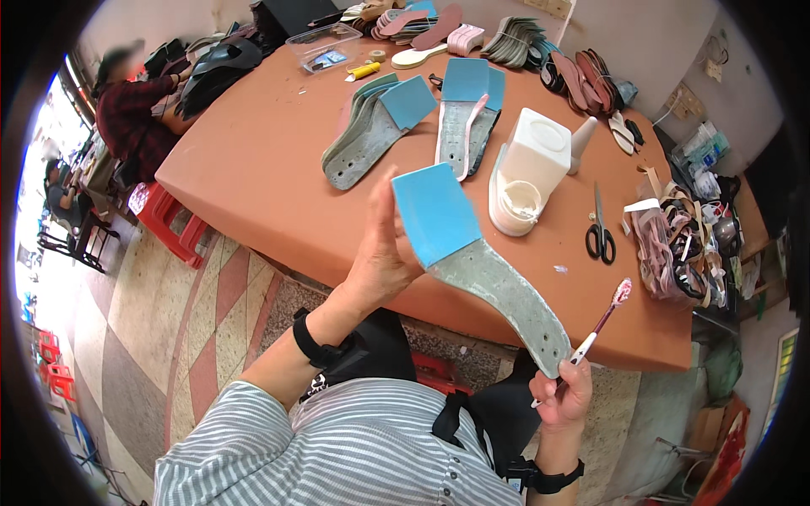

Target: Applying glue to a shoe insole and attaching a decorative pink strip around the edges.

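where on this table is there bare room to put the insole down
The widest bare patch is the orange table left of the grey insole stack, toward the clear plastic box. A narrower strip lies along the near edge below the scissors. The far edge and right side are crowded.

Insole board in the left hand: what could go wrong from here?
1. The left hand holds the insole board only by its blue end, above the table edge; the long grey end could tip or slip.
2. The brush in the right hand has a wet-looking pink tip and may drip on the lap.
3. The open white tub and scissors sit close by; a reach could knock them.
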